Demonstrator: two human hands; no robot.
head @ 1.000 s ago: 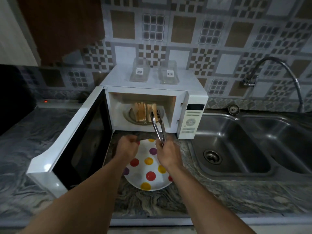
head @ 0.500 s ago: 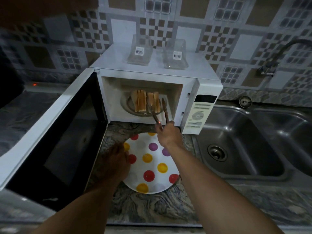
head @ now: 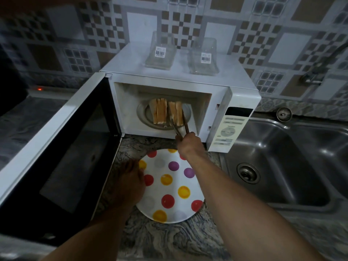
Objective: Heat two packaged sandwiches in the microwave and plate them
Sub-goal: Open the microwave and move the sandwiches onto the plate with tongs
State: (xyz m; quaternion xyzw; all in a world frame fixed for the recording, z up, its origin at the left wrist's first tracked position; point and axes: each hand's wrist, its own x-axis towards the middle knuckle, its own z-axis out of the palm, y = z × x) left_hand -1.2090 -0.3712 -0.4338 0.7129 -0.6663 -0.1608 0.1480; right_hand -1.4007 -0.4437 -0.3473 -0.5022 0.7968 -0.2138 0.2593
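Observation:
The white microwave [head: 235, 93] stands open, its door [head: 62, 147] swung out to the left. Two sandwiches stand on edge on the turntable: the left sandwich [head: 159, 111] and the right sandwich [head: 176, 113]. My right hand [head: 188, 143] grips metal tongs [head: 178, 126], whose two arms straddle the right sandwich. My left hand [head: 130, 182] rests on the left rim of the white plate with coloured dots [head: 175, 187], which lies on the counter in front of the microwave.
Two empty clear sandwich packs [head: 161, 51] [head: 204, 56] with barcode labels sit on top of the microwave. A steel double sink [head: 282, 166] lies to the right, with a tap [head: 318, 72] on the tiled wall. The marbled counter [head: 169, 240] runs along the front.
My right hand has pushed the tongs further into the microwave until they straddle the right sandwich. My left hand dropped from mid-air onto the plate's left rim. The view moved closer.

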